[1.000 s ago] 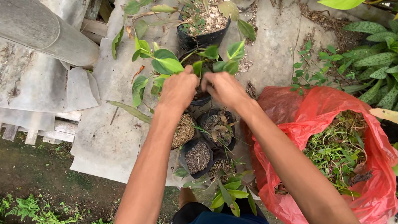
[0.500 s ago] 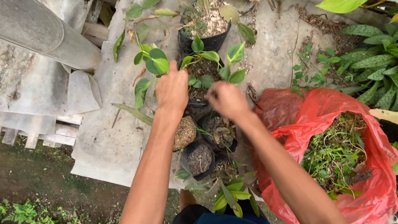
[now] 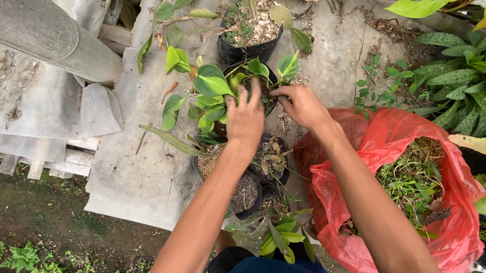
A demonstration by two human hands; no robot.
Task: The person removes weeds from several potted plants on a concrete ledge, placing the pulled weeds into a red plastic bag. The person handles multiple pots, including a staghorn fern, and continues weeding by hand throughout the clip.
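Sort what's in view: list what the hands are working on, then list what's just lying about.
In hand:
left hand
right hand
small potted plant

Lying about:
red plastic bag
large black pot
grey pipe
spotted leaves
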